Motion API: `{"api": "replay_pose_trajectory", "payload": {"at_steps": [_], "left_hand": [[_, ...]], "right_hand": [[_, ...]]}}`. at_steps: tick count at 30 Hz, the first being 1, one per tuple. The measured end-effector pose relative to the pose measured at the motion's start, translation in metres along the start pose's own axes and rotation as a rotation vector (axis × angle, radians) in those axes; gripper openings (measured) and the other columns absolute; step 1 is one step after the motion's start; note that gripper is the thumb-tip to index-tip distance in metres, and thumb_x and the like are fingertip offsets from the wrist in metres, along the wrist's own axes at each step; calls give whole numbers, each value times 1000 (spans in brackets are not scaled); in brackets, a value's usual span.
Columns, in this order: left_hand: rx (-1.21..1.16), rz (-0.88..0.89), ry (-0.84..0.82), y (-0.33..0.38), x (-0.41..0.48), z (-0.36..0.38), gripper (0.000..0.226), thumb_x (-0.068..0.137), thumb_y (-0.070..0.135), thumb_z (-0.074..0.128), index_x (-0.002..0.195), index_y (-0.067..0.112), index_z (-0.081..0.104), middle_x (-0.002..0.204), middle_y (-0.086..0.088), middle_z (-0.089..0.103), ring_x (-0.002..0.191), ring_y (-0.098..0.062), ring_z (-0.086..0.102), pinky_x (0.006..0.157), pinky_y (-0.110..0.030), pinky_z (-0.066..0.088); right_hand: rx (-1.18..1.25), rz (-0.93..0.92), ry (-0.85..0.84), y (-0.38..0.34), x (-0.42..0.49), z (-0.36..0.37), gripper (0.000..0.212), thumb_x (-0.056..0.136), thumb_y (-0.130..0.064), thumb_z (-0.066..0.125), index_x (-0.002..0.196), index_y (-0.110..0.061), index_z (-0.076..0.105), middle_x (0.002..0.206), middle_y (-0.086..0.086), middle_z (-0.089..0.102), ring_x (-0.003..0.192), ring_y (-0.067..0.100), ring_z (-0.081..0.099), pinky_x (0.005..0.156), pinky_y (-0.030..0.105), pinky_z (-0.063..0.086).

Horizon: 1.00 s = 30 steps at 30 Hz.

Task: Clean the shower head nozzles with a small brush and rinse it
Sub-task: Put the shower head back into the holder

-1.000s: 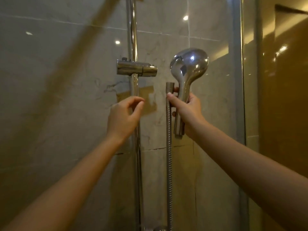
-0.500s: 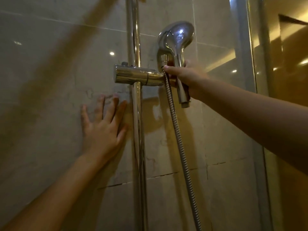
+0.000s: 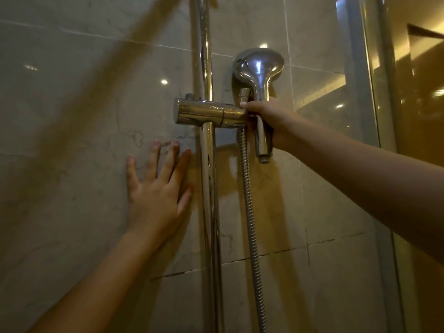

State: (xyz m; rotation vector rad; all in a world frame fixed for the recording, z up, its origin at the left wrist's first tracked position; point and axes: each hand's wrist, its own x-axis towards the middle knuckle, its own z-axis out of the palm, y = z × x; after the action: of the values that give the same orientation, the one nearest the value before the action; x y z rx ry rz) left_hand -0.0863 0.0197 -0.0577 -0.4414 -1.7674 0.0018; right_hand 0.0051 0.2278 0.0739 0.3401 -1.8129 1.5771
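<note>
Slippage worries me: my right hand (image 3: 269, 121) clutches shower head (image 3: 258, 68) and detached hose (image 3: 249, 212) together. Left hand (image 3: 156, 195) lies flat, empty, on wet tile (image 3: 72, 140).

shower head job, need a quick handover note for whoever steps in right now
Left hand: open, flat on the wall tile beside the rail.
Right hand: gripping the shower head by its handle, next to the rail bracket. The hose is unscrewed from the handle; its end is pinched in the same hand.
No brush in view; nozzles face away.
Left: brush, rinse, reconnect the hose.
</note>
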Motion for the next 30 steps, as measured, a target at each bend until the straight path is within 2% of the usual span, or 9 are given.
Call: {"api": "replay_pose_trajectory", "payload": {"at_steps": [4, 8, 14, 19, 21, 24, 30], "left_hand": [[9, -1, 3, 0, 0, -1, 67, 89, 54, 20, 149, 27, 7, 159, 0, 3, 146, -25, -2, 111, -54, -8], [11, 1, 4, 0, 0, -1, 67, 90, 53, 20, 149, 27, 7, 159, -1, 5, 145, -25, -1, 111, -53, -7], [6, -4, 2, 0, 1, -2, 67, 89, 54, 19, 149, 28, 5, 159, -1, 4, 145, -24, -2, 111, -53, -6], [-14, -7, -15, 2, 0, -5, 67, 89, 53, 20, 149, 27, 8, 158, 0, 4, 145, -23, -2, 112, -56, -3], [-11, -14, -22, 2, 0, -7, 67, 88, 53, 20, 149, 27, 8, 158, 0, 3, 145, -23, -4, 112, -56, -3], [-20, -11, -27, 2, 0, -8, 68, 88, 53, 20, 149, 27, 8, 159, 0, 2, 145, -23, -5, 112, -54, -6], [-35, -8, -36, 3, 0, -8, 68, 88, 52, 21, 149, 25, 10, 159, -1, 3, 145, -24, -3, 112, -58, 0]], "right_hand": [[86, -19, -15, -9, -3, -3, 27, 87, -18, 65, 110, -6, 59, 78, 1, 65, 65, 10, 66, 54, 21, 53], [59, -64, -40, -16, -7, -9, 33, 86, -17, 66, 116, -5, 56, 84, 4, 68, 71, 11, 70, 56, 21, 54], [68, 17, -9, -6, -14, -1, 24, 85, -17, 67, 107, -9, 60, 79, 1, 67, 67, 10, 66, 53, 20, 53], [206, 123, 18, -7, -16, 2, 17, 84, -16, 67, 99, -10, 62, 70, -1, 66, 50, 7, 64, 46, 19, 50], [149, 96, 30, -7, -16, 3, 25, 84, -17, 67, 107, -8, 61, 76, 0, 66, 52, 7, 63, 45, 18, 50], [54, 23, 30, -6, -16, 4, 36, 84, -18, 68, 117, -7, 57, 86, 3, 67, 65, 9, 66, 47, 18, 50], [-10, 49, 12, -11, -15, 6, 31, 82, -22, 70, 109, -10, 60, 84, 1, 66, 67, 9, 64, 51, 19, 47]]}}
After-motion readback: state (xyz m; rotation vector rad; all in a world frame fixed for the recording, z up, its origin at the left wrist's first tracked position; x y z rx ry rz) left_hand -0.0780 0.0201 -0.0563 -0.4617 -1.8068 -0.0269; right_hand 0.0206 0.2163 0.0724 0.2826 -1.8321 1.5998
